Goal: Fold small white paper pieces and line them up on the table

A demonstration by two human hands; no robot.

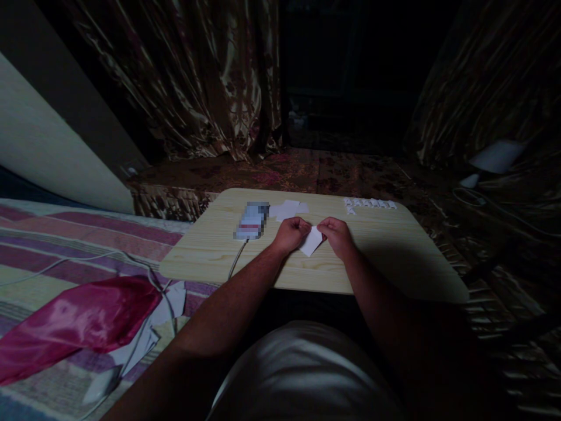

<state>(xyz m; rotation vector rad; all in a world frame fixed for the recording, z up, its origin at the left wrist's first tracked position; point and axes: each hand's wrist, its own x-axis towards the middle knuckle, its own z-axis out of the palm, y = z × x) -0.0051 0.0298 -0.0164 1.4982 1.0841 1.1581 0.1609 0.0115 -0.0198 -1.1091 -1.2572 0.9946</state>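
Between both hands, a small white piece of paper point(311, 242) is held just above the wooden table point(394, 245), one corner pointing toward me. My left hand point(291, 234) pinches its left side with curled fingers. On the other side, my right hand point(335, 234) grips the upper right edge. The fingertips partly cover the paper, so any fold there is hidden. Beyond my left hand lie loose white paper sheets point(289, 210). A phone point(252, 220), blurred out, rests left of them with a cable at its lower end. Several small folded paper pieces point(370, 203) form a row at the far right.
Left of the table is a bed with a striped cover point(144, 228). On it are a shiny pink cloth point(87, 318), more paper sheets point(173, 304) and white cables. A white lamp point(497, 156) stands at the right. Patterned curtains point(232, 76) hang behind.
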